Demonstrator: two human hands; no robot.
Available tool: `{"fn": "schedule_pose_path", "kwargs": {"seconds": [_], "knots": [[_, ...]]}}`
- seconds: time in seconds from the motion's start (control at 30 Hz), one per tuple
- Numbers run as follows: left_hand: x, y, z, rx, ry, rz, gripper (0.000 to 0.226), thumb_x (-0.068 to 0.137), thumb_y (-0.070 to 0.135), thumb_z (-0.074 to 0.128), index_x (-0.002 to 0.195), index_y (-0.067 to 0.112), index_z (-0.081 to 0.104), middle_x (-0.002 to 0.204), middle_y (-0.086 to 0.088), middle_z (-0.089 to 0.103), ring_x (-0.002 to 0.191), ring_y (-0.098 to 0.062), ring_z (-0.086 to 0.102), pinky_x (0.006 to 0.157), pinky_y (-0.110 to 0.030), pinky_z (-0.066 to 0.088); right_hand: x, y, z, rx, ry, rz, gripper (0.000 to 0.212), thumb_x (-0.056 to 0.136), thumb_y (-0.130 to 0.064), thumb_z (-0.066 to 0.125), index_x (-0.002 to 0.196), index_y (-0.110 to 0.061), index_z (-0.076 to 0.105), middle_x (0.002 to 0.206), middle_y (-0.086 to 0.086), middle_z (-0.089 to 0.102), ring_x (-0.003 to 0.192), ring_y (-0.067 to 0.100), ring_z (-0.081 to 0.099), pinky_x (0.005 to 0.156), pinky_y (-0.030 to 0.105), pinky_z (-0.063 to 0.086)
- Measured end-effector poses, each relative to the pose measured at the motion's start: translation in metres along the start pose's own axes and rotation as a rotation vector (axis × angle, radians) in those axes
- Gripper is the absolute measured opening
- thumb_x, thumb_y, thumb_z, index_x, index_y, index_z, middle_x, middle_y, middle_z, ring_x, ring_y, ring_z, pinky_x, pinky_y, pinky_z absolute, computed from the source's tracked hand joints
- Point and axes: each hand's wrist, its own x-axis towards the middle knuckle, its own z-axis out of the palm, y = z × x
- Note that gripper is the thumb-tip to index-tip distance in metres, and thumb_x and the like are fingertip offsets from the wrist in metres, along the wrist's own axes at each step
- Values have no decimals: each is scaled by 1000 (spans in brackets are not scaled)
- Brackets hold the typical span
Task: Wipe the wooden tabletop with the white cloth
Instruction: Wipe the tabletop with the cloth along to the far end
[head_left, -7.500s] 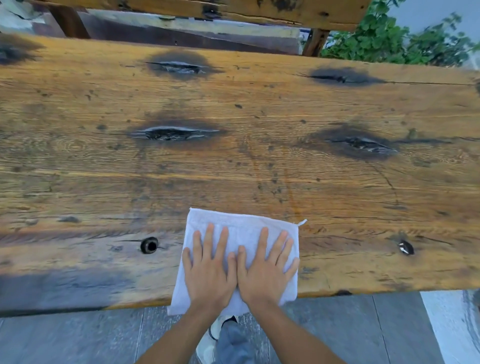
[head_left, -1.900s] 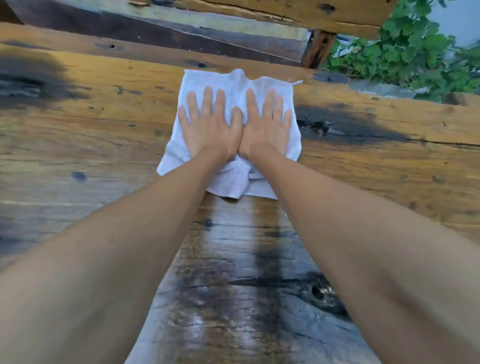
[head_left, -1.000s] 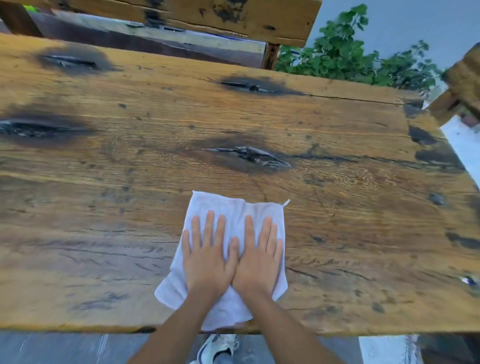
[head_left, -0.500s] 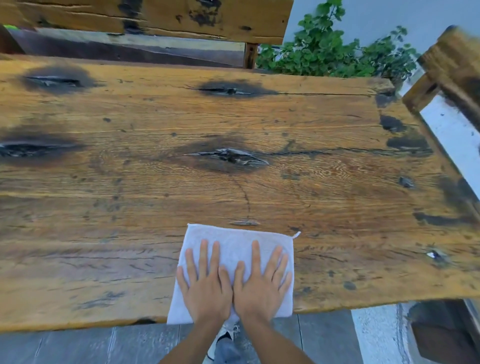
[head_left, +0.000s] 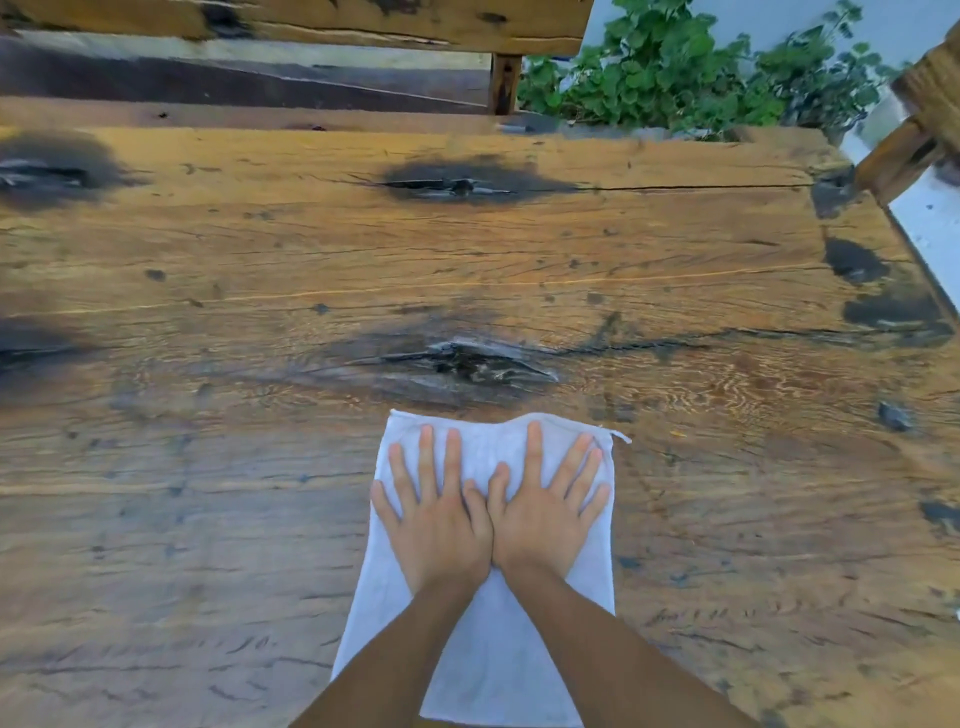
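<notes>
The white cloth (head_left: 493, 660) lies flat on the wooden tabletop (head_left: 208, 467), in the near middle of the view. My left hand (head_left: 436, 519) and my right hand (head_left: 545, 514) rest side by side on its far half, palms down, fingers spread, thumbs touching. Neither hand grips the cloth; both press it onto the wood. The cloth's far edge sits just short of a dark cracked knot (head_left: 467, 358). My forearms cover part of the cloth's near half.
The weathered plank top has further dark knots (head_left: 452, 182) and black stains near its right edge (head_left: 857, 260). A wooden bench back (head_left: 311, 21) runs behind the table. A green plant (head_left: 675, 78) and another wooden piece (head_left: 924, 119) stand at the right.
Both hands have slid the cloth forward from the table's near edge toward the dark knot. The near edge has dropped out of view.
</notes>
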Motion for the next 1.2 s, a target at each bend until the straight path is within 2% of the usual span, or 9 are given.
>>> {"fn": "schedule_pose_path", "kwargs": {"seconds": [0.07,0.27,0.47,0.53,0.6,0.73,0.9,1.2], "knots": [[37,12,4,-9,24,-3,60,100,41,19,159,38,9,169,12,4,156,-24,-6,123,-54,1,37,-16,3,6,-5,4,67,96,-61,13,160,-44,-1,169,16,-13,156,31,-14,124,58,-3],[148,48,8,-45,57,-13,60,99,44,13,159,39,7,169,10,1,156,-25,-7,123,-54,-4,143,-62,2,58,-1,-1,61,102,-55,15,159,-45,-4,169,14,-15,156,28,-16,124,56,-5],[255,74,12,65,99,122,61,100,45,14,160,35,8,170,6,3,156,-31,-3,121,-54,-6,240,-103,1,20,34,-41,62,102,-55,17,159,-43,-3,169,17,-13,155,31,-16,122,54,-11],[268,80,10,52,36,134,60,101,46,14,160,34,7,170,5,1,156,-31,-6,121,-54,-8,257,-105,-7,-17,-32,-93,63,102,-56,19,159,-42,-5,168,18,-15,155,31,-18,122,54,-11],[292,93,6,59,28,131,61,100,44,15,160,35,5,170,5,-3,156,-30,-9,122,-56,-7,281,-116,-13,-25,-49,-116,63,103,-57,18,158,-43,-9,168,17,-19,155,30,-20,123,55,-10],[362,121,1,61,51,109,64,96,44,13,159,37,5,170,7,-2,156,-28,-9,122,-55,-5,340,-143,-15,25,-33,-45,61,104,-55,16,158,-44,-10,168,16,-19,154,29,-24,122,54,-13],[427,149,2,55,84,42,67,94,52,3,159,37,1,170,6,-4,155,-29,-12,122,-57,-9,414,-172,-18,28,-19,-80,63,103,-61,17,159,-43,-8,168,18,-17,154,31,-21,122,56,-11],[518,186,-3,63,112,-17,68,94,57,8,159,38,5,170,5,-2,155,-30,-13,122,-56,-9,506,-211,-32,16,-45,-161,61,104,-57,15,161,-41,2,169,20,-9,156,36,-13,122,58,-10]]}}
